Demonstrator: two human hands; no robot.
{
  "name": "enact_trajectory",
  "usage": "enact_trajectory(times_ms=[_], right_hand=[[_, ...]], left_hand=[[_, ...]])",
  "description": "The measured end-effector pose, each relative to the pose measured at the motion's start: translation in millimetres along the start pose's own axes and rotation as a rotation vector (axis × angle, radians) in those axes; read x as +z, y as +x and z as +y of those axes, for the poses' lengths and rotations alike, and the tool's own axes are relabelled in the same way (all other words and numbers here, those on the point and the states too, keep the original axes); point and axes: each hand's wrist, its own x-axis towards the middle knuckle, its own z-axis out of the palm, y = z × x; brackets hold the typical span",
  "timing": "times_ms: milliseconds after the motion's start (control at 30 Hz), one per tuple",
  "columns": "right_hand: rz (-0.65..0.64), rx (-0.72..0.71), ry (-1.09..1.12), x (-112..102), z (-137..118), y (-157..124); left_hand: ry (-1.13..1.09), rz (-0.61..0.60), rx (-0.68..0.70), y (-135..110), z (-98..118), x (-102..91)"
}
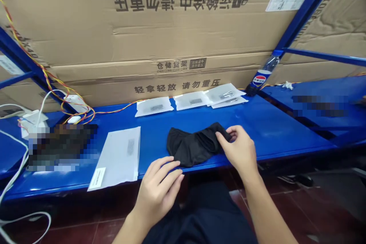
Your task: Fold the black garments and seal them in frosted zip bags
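Note:
A folded piece of black stretchy cloth [194, 145] lies rumpled on the blue shelf top near its front edge; its exact kind does not show. My right hand [238, 146] pinches the right end of the cloth between thumb and fingers. At the cloth's lower left, my left hand [160, 183] has its fingers stretched out, their tips at or just touching the edge. Left of my hands lies a flat frosted zip bag [118, 156] with a white label on its lower corner.
Along the back lie several frosted bags [191, 100]. A cola bottle [260, 78] leans by the blue post at the back right. Cables and a white power strip [76, 103] are at the left, beside a blurred-out dark patch. A large cardboard sheet [171, 34] stands behind.

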Motion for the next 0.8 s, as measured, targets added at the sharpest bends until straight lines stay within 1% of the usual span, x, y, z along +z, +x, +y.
enact_trajectory(times_ms=[33, 67, 133, 167, 200, 233, 267, 300, 333, 367, 400, 433, 500, 567, 600, 667, 733, 800], right_hand=[[0.078, -0.042, 0.043, 0, -7, 0], [0.165, -0.115, 0.072, 1, -14, -3], [0.311, -0.327, 0.093, 5, -30, -13], [0.342, -0.454, 0.096, 8, -39, -21], [0.337, -0.583, 0.097, 11, -46, -31], [0.29, -0.707, 0.101, 15, -52, -42], [0.204, -0.823, 0.112, 19, -57, -53], [0.09, -0.923, 0.127, 23, -60, -64], [-0.023, -0.997, 0.145, 26, -62, -74], [-0.114, -1.042, 0.17, 28, -62, -83], [-0.176, -1.06, 0.207, 28, -61, -88], [-0.2, -1.057, 0.253, 28, -59, -91], [-0.159, -1.023, 0.329, 23, -56, -90], [-0.126, -1.004, 0.316, 19, -53, -82], [-0.149, -1.003, 0.262, 18, -51, -78], [-0.252, -1.017, 0.113, 20, -45, -71], [-0.351, -1.042, -0.013, 24, -37, -69], [-0.38, -1.074, -0.067, 25, -25, -70]], left_hand=[[-0.006, 0.003, -0.008, -1, 2, -0.3], [-0.011, 0.005, -0.015, -3, 4, -0.6], [-0.023, 0.009, -0.027, -4, 8, -1.2], [-0.03, 0.012, -0.029, -4, 10, -1.7], [-0.035, 0.016, -0.031, -4, 11, -2.6], [-0.037, 0.024, -0.032, -4, 13, -3.9], [-0.036, 0.038, -0.032, -3, 14, -5.9], [-0.027, 0.058, -0.035, -3, 14, -8.5], [-0.01, 0.083, -0.046, -3, 13, -12.0], [0.018, 0.116, -0.068, -3, 11, -16.1], [0.06, 0.146, -0.104, -3, 7, -20.7], [0.12, 0.164, -0.155, -3, 2, -25.5], [0.289, 0.148, -0.291, -3, -15, -35.0], [0.48, 0.068, -0.424, -3, -35, -42.3], [0.56, 0.016, -0.477, -4, -45, -44.5], [0.671, -0.089, -0.548, -6, -61, -46.2], [0.728, -0.202, -0.569, -8, -70, -45.4], [0.744, -0.284, -0.55, -10, -72, -45.0]])
